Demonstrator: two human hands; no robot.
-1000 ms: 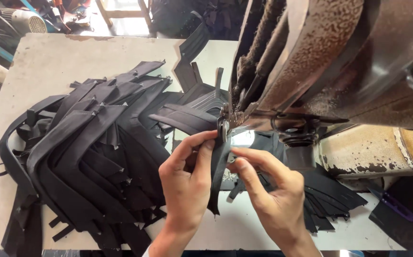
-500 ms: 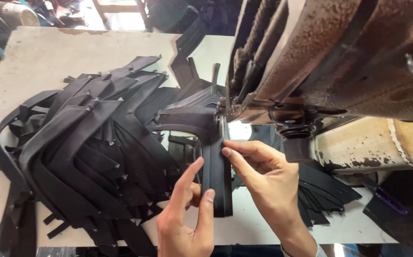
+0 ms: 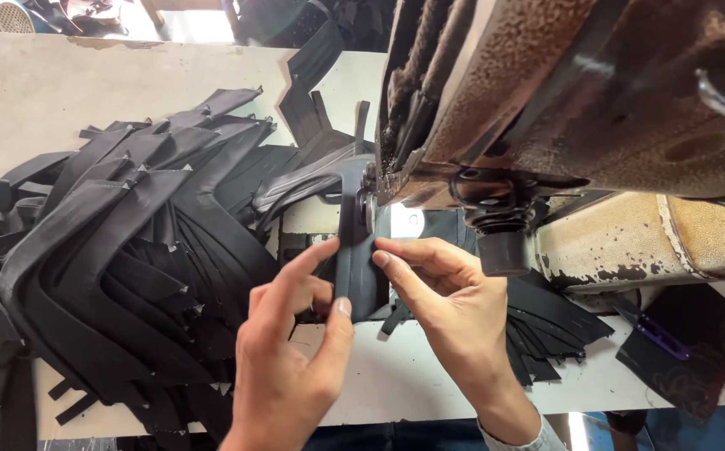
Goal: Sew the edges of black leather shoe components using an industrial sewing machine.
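A dark, stitched strip of material (image 3: 357,276) hangs down from the needle area of a worn, rust-stained sewing machine (image 3: 580,108). My left hand (image 3: 289,351) pinches the strip's left edge between thumb and forefinger. On the strip's right side, my right hand (image 3: 444,305) presses its fingertips against the material just below the machine's presser foot. The strip's lower end is hidden behind my fingers.
A large heap of curved black cut pieces (image 3: 120,259) fills the left of the pale worktable (image 3: 62,79). More black pieces (image 3: 546,326) lie under the machine arm. A black sheet with a purple tool (image 3: 671,334) sits at the right edge.
The strip has moved up under the machine head. My left hand dropped away half a second ago and has come back to grip the strip. My right hand stayed on it.
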